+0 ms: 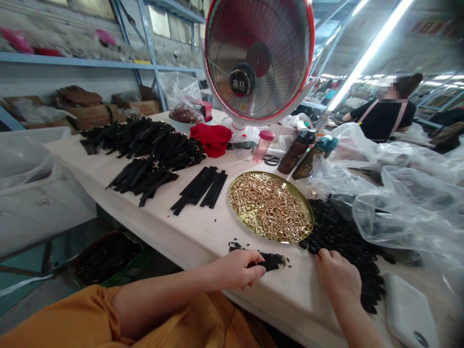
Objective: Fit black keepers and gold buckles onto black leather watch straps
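My left hand is closed on a black strap near the table's front edge, thumb on top. Small gold and dark bits lie around the strap's right end. My right hand rests at the left edge of a heap of small black pieces, its fingers curled together. Whatever those fingertips hold, if anything, is hidden. Between and beyond the hands stands a round gold tray filled with small gold metal buckles.
Flat black straps and bundled straps with gold ends lie to the left. Behind the tray are a fan-shaped heater, red cloth and bottles. Plastic bags and a white phone lie right. Another person sits farther back.
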